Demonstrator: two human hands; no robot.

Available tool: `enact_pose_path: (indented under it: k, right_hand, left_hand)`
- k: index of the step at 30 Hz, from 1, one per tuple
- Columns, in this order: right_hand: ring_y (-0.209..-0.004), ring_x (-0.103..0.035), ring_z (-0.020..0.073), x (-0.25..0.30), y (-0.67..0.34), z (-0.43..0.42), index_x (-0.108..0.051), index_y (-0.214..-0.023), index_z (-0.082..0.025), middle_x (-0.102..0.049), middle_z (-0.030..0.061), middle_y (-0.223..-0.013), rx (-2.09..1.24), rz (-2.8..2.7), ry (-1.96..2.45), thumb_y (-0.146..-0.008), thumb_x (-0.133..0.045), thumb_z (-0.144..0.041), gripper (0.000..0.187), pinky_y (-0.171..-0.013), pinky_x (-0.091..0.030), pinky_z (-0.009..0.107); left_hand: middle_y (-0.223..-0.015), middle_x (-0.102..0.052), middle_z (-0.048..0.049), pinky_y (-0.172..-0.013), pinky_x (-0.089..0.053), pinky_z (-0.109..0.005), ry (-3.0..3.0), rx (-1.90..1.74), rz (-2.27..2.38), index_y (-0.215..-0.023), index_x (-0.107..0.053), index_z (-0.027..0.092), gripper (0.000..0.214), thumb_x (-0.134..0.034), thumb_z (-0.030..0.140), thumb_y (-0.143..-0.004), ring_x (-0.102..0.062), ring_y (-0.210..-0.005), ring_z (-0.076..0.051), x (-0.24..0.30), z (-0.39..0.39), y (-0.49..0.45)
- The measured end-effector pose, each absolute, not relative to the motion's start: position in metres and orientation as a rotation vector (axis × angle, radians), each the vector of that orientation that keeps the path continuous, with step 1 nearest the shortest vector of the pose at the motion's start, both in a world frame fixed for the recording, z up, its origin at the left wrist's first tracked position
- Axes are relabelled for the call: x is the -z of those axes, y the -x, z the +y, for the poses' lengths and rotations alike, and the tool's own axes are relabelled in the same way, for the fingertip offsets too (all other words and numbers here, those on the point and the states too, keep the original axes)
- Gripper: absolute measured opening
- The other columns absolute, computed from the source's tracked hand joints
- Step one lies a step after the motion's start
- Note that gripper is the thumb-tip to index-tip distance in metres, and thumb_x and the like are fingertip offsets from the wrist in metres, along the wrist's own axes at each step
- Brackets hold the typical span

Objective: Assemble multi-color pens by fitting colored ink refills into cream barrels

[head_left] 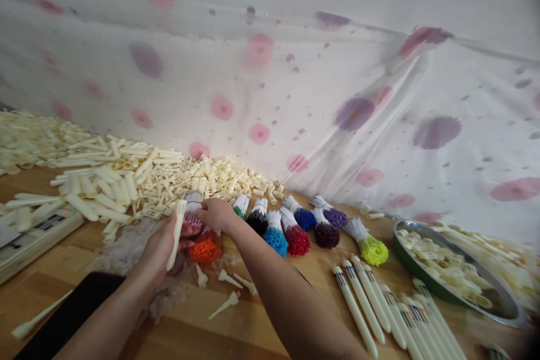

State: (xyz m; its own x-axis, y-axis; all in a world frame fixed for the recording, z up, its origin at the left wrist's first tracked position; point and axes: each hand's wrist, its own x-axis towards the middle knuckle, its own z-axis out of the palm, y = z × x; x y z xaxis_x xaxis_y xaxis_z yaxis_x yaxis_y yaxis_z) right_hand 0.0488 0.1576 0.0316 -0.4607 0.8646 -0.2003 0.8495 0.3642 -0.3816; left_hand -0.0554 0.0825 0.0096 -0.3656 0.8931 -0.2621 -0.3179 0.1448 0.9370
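Note:
My left hand is closed around a cream pen barrel, held upright and slightly tilted, slots at its top. Some of its fingers reach behind, beside a bundle of pink-tipped pen refills. My right hand is at that bundle's white upper ends, its fingers drawn together; what they grip is hidden. Just below stands a bundle of orange-tipped refills. To the right are refill bundles with green, black, light blue, red, blue, dark maroon, purple and yellow tips.
Cream barrels and small parts are heaped at the back left. Several multi-colour pens lie at front right near a metal-rimmed bowl of parts. A power strip, a black object and loose cone tips lie around.

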Motion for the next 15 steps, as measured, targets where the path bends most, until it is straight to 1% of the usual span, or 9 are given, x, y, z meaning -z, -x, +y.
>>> enact_pose_path:
  k: [3, 6, 8, 10, 11, 13, 15]
  right_hand:
    - [-0.093, -0.06, 0.0192, -0.032, -0.053, 0.153, -0.056, -0.11, -0.015, -0.059, 0.0067, -0.109, -0.715, -2.568, 1.581, -0.09, -0.053, -0.033, 0.027, -0.079, -0.05, 0.04]
    - [-0.091, -0.06, 0.0186, -0.034, -0.054, 0.144, -0.058, -0.105, -0.014, -0.06, 0.0061, -0.105, -0.754, -2.553, 1.557, -0.089, -0.054, -0.034, 0.026, -0.079, -0.049, 0.039]
    - [-0.085, -0.06, 0.017, -0.036, -0.055, 0.139, -0.06, -0.095, -0.014, -0.062, 0.0044, -0.097, -0.8, -2.528, 1.524, -0.088, -0.055, -0.036, 0.024, -0.075, -0.049, 0.037]
    - [-0.075, -0.058, 0.0147, -0.038, -0.059, 0.133, -0.06, -0.079, -0.014, -0.061, 0.0006, -0.081, -0.871, -2.486, 1.472, -0.084, -0.059, -0.033, 0.021, -0.068, -0.047, 0.031]
    - [-0.07, -0.056, 0.0134, -0.039, -0.062, 0.13, -0.058, -0.069, -0.014, -0.058, -0.0018, -0.071, -0.915, -2.457, 1.443, -0.08, -0.062, -0.03, 0.02, -0.064, -0.044, 0.027]
    - [-0.062, -0.05, 0.011, -0.041, -0.072, 0.122, -0.05, -0.055, -0.015, -0.047, -0.0055, -0.055, -1.018, -2.377, 1.383, -0.072, -0.065, -0.021, 0.023, -0.056, -0.036, 0.022]
    - [-0.058, -0.045, 0.0094, -0.043, -0.089, 0.112, -0.045, -0.05, -0.016, -0.038, -0.0069, -0.05, -1.144, -2.266, 1.323, -0.067, -0.062, -0.017, 0.024, -0.052, -0.03, 0.021]
  left_hand:
    - [-0.054, -0.063, -0.0031, -0.053, -0.056, -0.027, -0.59, -1.471, 1.345, -0.061, -0.06, 0.014, 0.029, -0.053, 0.029, -0.085, -0.064, -0.055, -0.017, -0.01, 0.082, 0.053]
    - [-0.054, -0.063, -0.0021, -0.054, -0.056, -0.027, -0.586, -1.493, 1.35, -0.064, -0.061, 0.014, 0.028, -0.049, 0.024, -0.087, -0.063, -0.053, -0.015, -0.008, 0.082, 0.05]
    - [-0.055, -0.063, -0.0009, -0.053, -0.056, -0.025, -0.596, -1.505, 1.36, -0.065, -0.061, 0.015, 0.026, -0.05, 0.023, -0.086, -0.062, -0.052, -0.014, -0.006, 0.082, 0.049]
    - [-0.057, -0.063, -0.0002, -0.054, -0.055, -0.025, -0.616, -1.513, 1.368, -0.066, -0.061, 0.015, 0.023, -0.052, 0.024, -0.085, -0.062, -0.053, -0.014, -0.002, 0.082, 0.048]
    - [-0.057, -0.063, -0.0002, -0.055, -0.055, -0.024, -0.631, -1.513, 1.371, -0.065, -0.061, 0.016, 0.023, -0.053, 0.026, -0.084, -0.062, -0.054, -0.014, -0.001, 0.083, 0.048]
    - [-0.057, -0.062, -0.0007, -0.054, -0.054, -0.025, -0.671, -1.499, 1.381, -0.064, -0.06, 0.016, 0.026, -0.055, 0.034, -0.082, -0.062, -0.054, -0.015, 0.0, 0.083, 0.049]
    - [-0.053, -0.06, -0.0001, -0.048, -0.052, -0.024, -0.734, -1.469, 1.394, -0.062, -0.059, 0.016, 0.033, -0.057, 0.045, -0.078, -0.059, -0.05, -0.014, -0.001, 0.083, 0.051]
